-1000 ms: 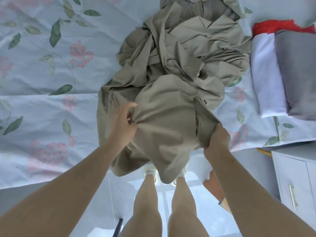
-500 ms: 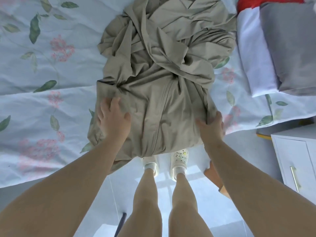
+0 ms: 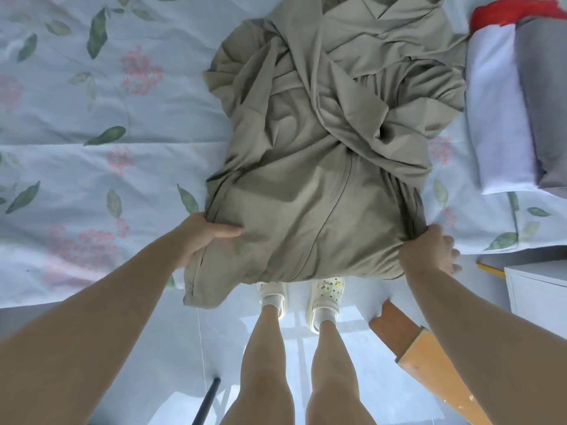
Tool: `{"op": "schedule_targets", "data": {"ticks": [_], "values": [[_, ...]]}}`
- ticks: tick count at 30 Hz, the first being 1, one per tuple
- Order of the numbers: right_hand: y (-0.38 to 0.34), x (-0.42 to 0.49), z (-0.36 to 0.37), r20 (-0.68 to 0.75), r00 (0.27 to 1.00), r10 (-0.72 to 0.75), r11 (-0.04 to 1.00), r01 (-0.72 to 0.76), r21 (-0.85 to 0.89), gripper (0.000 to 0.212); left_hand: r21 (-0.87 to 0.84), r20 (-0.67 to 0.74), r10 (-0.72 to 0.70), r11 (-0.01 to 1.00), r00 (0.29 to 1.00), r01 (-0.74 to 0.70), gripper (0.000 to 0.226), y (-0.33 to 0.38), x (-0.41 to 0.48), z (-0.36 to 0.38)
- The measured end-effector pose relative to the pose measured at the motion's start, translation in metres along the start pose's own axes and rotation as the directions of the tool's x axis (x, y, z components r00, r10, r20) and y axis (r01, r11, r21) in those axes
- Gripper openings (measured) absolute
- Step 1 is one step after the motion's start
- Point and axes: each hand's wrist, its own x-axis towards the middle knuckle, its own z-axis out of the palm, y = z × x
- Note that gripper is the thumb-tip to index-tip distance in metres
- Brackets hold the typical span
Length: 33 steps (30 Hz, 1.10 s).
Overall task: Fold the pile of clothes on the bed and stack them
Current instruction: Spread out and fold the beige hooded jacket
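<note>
Head view: khaki garment (image 3: 306, 210) on floral bedsheet (image 3: 92, 148); white cabinet (image 3: 540, 289) right.

Head view, steeply down, close.

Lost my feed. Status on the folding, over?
Left hand grips khaki garment, near corner; right hand grips other corner. Folded stack to its right. Nothing blocking.

The floor (image 3: 171, 348) is pale and glossy, with bright reflections on it. A pair of white clogs (image 3: 326, 294) with little charms stuck on stands side by side. Off to the right is a white cabinet (image 3: 540, 289), with a yellow strip (image 3: 491, 269) poking out just beside its top corner. An orange-brown wooden board (image 3: 429, 363) lies slanted near it, and there's a thin black rod (image 3: 205, 400) at lower left.
</note>
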Motion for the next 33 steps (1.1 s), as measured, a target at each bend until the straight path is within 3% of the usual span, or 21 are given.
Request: {"op": "schedule_targets", "data": {"ticks": [2,3,4,5,6,7,8,9,11,13,16,18,22,24,26,28,30,31,33], "values": [[-0.020,-0.010,0.001,-0.078,0.993,-0.094,0.993,0.099,0.064,0.047,-0.312,0.050,0.046,0.950,0.998,-0.028,0.035,0.004,-0.002,-0.009],[-0.032,-0.017,0.003,-0.116,0.979,-0.170,0.978,0.182,0.105,0.048,-0.383,0.084,0.054,0.923,0.995,-0.018,0.039,0.006,-0.002,-0.012],[-0.044,-0.023,0.004,-0.145,0.957,-0.251,0.954,0.270,0.132,0.048,-0.347,0.105,0.042,0.938,0.994,-0.003,0.043,0.006,-0.004,-0.014],[-0.055,-0.030,0.006,-0.159,0.932,-0.327,0.926,0.349,0.142,0.048,-0.159,0.077,0.025,0.987,0.997,-0.012,0.044,0.004,-0.003,-0.016],[-0.065,-0.036,0.008,-0.152,0.905,-0.398,0.900,0.417,0.129,0.048,0.182,-0.010,0.020,0.983,1.000,-0.018,0.043,0.000,0.000,-0.020],[-0.074,-0.040,0.009,-0.123,0.882,-0.455,0.879,0.467,0.098,0.049,0.523,-0.137,0.041,0.851,0.990,0.037,0.044,-0.006,0.004,-0.025],[-0.081,-0.043,0.011,-0.076,0.868,-0.491,0.867,0.495,0.059,0.050,0.715,-0.254,0.075,0.686,0.964,0.135,0.047,-0.010,0.008,-0.030],[-0.088,-0.044,0.013,-0.026,0.865,-0.502,0.864,0.502,0.022,0.052,0.754,-0.320,0.069,0.623,0.945,0.210,0.052,-0.010,0.008,-0.032],[-0.099,-0.043,0.015,0.042,0.879,-0.475,0.879,0.476,-0.017,0.054,0.607,-0.285,-0.034,0.767,0.958,0.208,0.065,-0.004,0.014,-0.033],[-0.107,-0.042,0.017,0.061,0.882,-0.467,0.883,0.469,-0.024,0.056,0.344,-0.145,-0.033,0.936,0.989,0.081,0.073,0.009,0.021,-0.026],[-0.118,-0.041,0.016,0.001,0.854,-0.521,0.853,0.521,-0.008,0.054,0.038,-0.163,0.082,0.996,0.983,-0.076,0.077,0.036,0.037,-0.018],[-0.128,-0.038,0.013,-0.102,0.825,-0.555,0.828,0.560,0.021,0.049,-0.042,-0.191,0.105,0.993,0.976,-0.115,0.084,0.057,0.052,-0.015],[-0.152,-0.026,0.001,-0.190,0.771,-0.608,0.788,0.616,-0.021,0.045,-0.038,-0.186,0.226,0.971,0.956,-0.237,0.089,0.096,0.068,-0.004],[-0.166,-0.017,-0.003,-0.135,0.766,-0.628,0.776,0.630,-0.030,0.049,-0.059,-0.164,0.344,0.932,0.924,-0.358,0.102,0.114,0.074,0.003],[-0.179,-0.010,-0.004,-0.034,0.780,-0.625,0.780,0.625,-0.002,0.055,0.072,-0.137,0.426,0.905,0.894,-0.420,0.110,0.129,0.080,0.010],[-0.189,-0.004,-0.003,0.089,0.789,-0.608,0.792,0.610,0.000,0.061,0.322,-0.133,0.502,0.837,0.855,-0.442,0.092,0.140,0.082,0.013],[-0.193,0.003,-0.003,0.194,0.795,-0.575,0.808,0.589,-0.017,0.062,0.556,-0.255,0.606,0.729,0.754,-0.398,0.051,0.148,0.079,0.003],[-0.192,0.007,-0.004,0.226,0.798,-0.558,0.815,0.578,-0.029,0.060,0.595,-0.365,0.622,0.728,0.692,-0.340,0.038,0.149,0.080,-0.007],[-0.190,0.014,-0.006,0.231,0.804,-0.548,0.817,0.573,-0.056,0.051,0.514,-0.586,0.517,0.832,0.624,-0.206,0.033,0.151,0.081,-0.037]]}}
